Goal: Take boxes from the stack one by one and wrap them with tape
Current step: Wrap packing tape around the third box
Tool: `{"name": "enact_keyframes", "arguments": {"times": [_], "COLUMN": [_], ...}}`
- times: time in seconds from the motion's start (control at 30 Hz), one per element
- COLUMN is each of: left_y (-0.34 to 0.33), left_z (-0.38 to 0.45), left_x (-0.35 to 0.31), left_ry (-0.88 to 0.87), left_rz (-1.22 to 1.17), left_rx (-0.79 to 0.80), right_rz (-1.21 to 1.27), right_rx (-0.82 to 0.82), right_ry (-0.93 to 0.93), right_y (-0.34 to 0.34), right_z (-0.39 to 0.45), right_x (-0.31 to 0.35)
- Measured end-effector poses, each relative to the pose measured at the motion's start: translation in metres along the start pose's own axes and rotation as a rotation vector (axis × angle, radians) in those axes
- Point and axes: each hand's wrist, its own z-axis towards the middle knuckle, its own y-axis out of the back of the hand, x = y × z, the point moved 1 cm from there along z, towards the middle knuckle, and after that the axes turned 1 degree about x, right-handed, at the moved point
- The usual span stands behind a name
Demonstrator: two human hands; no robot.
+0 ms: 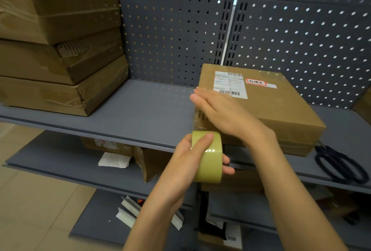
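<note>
A flat cardboard box (pixel 277 108) with a white shipping label and a red-bordered sticker lies on the grey shelf (pixel 144 114), its near end jutting past the shelf's front edge. My right hand (pixel 218 110) lies flat, fingers straight, on the box's near left corner, pressing a strip of clear tape down. My left hand (pixel 188 156) grips a roll of yellowish tape (pixel 208 160) just below that corner, thumb over the roll's outer face. A stack of three taped brown boxes (pixel 60 50) stands at the shelf's left end.
Black scissors (pixel 339 166) lie on the shelf right of the box. Lower shelves hold cardboard boxes (pixel 148 162), a white sheet of paper (pixel 114 160) and folded white pieces (pixel 130 210). A perforated grey back panel (pixel 170 36) closes the shelf behind.
</note>
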Motion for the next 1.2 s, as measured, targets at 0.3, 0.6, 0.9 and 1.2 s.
{"name": "enact_keyframes", "arguments": {"times": [0.3, 0.6, 0.9, 1.2], "left_y": [-0.003, -0.008, -0.003, -0.007], "left_z": [-0.001, -0.009, -0.026, -0.026], "left_x": [0.005, 0.018, 0.035, 0.041], "left_ry": [-0.095, -0.156, -0.102, -0.253], "left_rz": [0.045, 0.145, 0.155, 0.121], "left_rx": [-0.126, -0.217, -0.268, -0.486], "right_rz": [-0.224, -0.287, -0.282, -0.253], "right_rx": [0.121, 0.062, 0.024, 0.019], "right_ry": [-0.06, -0.042, -0.036, -0.036], "right_y": [-0.008, -0.013, -0.011, -0.011], "right_z": [0.005, 0.005, 0.004, 0.003], "right_x": [0.0, 0.0, 0.001, -0.001]}}
